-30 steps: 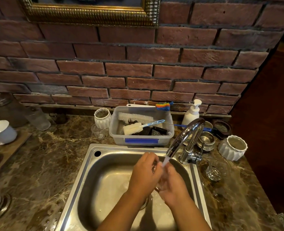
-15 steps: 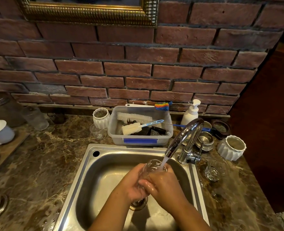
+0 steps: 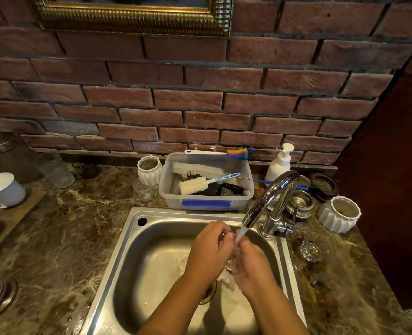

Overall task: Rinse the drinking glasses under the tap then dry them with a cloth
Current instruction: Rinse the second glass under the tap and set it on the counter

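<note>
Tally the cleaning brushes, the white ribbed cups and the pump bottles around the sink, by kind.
Cleaning brushes: 3, namely white bristle bottle brush, white sponge brush with blue handle, rainbow-coloured brush.
White ribbed ceramic cups: 2, left one, right one.
White pump bottle: 1.
Total: 6.

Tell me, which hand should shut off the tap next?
Probably the right hand: it sits nearer the tap at the sink's right edge; the left hand can hold the glass.
</note>
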Demonstrator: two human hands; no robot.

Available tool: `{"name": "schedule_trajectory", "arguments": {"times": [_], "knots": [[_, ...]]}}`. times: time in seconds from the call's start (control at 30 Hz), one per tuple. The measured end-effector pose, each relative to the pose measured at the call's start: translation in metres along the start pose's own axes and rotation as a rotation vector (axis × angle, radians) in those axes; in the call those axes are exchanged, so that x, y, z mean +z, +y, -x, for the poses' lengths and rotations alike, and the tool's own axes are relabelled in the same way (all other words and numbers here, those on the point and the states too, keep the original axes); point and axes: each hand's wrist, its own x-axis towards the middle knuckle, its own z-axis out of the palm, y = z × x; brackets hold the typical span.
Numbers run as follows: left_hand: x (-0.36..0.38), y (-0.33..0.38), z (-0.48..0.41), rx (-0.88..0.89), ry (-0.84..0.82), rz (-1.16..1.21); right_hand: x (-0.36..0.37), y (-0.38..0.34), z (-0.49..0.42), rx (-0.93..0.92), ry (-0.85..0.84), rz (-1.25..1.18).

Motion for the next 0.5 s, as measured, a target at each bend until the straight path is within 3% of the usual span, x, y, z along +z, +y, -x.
{"name": "schedule_trajectory", "arguments": {"times": [0.1,0.2,0.27,0.3,0.37,0.43,0.5], "knots": [[0.006,0.006,-0.003,-0.435,-0.056,0.378,0.003,-0.006,0.007,-0.242,0.067,0.408],[0.001,0.008,0.0,-0.869,-0.138,0.884,0.0,-0.008,0.009,-0.56,-0.03,0.894],[-0.008,0.004,0.003,-1.046,-0.202,1.171,-0.003,-0.009,0.011,-0.821,-0.091,1.327],[-0.012,0.002,0.006,-1.08,-0.253,1.264,-0.003,-0.009,0.012,-0.931,-0.122,1.503],[-0.014,0.0,0.011,-1.084,-0.333,1.358,-0.001,-0.009,0.016,-0.977,-0.167,1.683],[-0.014,-0.002,0.013,-1.05,-0.341,1.387,0.0,-0.006,0.016,-0.935,-0.145,1.626],[-0.007,-0.006,0.011,-0.969,-0.234,1.255,0.0,0.001,0.012,-0.868,-0.123,1.399]]}}
